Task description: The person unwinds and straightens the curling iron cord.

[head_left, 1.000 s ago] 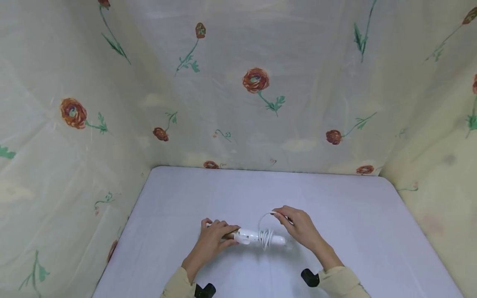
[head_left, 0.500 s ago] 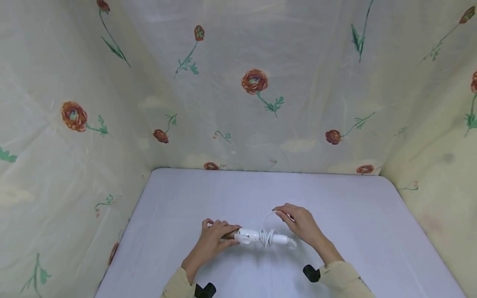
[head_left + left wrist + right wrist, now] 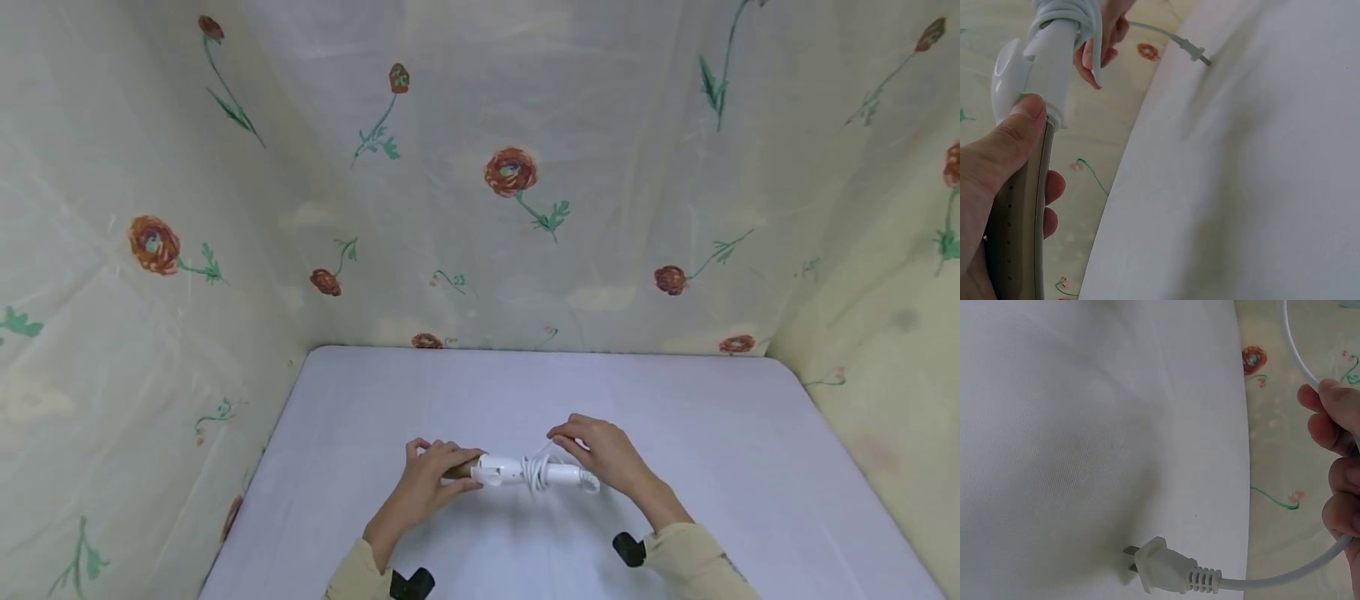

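Note:
A white curling iron (image 3: 562, 474) with a brown barrel (image 3: 1019, 219) is held level above the table. My left hand (image 3: 433, 479) grips the barrel, thumb at the joint where the white handle begins. White cord (image 3: 536, 472) is wound in several turns around the handle. To the right, my right hand (image 3: 603, 454) pinches the cord between thumb and fingertips, a short strand running to the coil. In the right wrist view, the cord passes through the curled fingers (image 3: 1342, 512) and ends in a two-pin plug (image 3: 1166, 565) dangling over the table.
A white table (image 3: 600, 392) lies beneath both hands. Flower-printed curtains (image 3: 450, 217) enclose it at the back and both sides. A black wrist mount (image 3: 412, 583) sits at the left sleeve, and another black mount (image 3: 628, 549) at the right.
The cord's arc between the coil and my right hand has shrunk to a short, straighter strand. The handle's curved cord end shows more on the right. My left hand keeps its grip.

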A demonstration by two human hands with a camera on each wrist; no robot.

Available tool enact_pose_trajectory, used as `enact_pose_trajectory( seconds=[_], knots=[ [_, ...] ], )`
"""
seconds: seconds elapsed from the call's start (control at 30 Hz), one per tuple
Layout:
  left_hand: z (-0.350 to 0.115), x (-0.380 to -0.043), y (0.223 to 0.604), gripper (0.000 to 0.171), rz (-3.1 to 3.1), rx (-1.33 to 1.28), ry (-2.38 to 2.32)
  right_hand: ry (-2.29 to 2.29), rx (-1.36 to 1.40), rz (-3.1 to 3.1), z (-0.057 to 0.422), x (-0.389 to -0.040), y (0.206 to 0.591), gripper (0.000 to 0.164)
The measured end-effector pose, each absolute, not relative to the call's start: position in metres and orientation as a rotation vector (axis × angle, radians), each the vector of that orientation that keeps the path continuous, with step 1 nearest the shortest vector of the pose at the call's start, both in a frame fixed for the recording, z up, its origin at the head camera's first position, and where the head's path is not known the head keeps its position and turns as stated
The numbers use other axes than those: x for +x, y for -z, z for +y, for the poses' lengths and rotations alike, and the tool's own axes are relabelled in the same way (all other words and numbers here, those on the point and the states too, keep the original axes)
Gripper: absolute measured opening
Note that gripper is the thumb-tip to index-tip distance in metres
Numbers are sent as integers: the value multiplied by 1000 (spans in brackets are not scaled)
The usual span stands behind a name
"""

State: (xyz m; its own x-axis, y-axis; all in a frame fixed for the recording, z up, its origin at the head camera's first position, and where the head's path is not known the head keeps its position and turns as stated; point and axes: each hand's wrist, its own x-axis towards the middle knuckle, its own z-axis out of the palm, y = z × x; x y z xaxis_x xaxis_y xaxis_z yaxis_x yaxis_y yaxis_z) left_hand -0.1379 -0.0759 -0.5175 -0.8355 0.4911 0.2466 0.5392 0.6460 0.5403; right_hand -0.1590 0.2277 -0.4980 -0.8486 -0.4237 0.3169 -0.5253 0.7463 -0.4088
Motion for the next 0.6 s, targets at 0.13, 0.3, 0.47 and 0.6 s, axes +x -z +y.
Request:
enact_pose_trajectory(
  seconds=[0.13, 0.3, 0.47, 0.6],
  knots=[
    [-77, -139, 517, 47, -2755, -862, 978, -708, 771, -2786, 227, -155, 498, 12],
    [-77, -140, 518, 47, -2749, -837, 969, -615, 753, -2870, 224, -150, 501, 14],
    [-76, -139, 518, 46, -2740, -794, 959, -575, 726, -2879, 222, -143, 507, 14],
    [-76, -138, 517, 46, -2732, -766, 957, -664, 643, -2860, 222, -136, 512, 11]
  ],
)
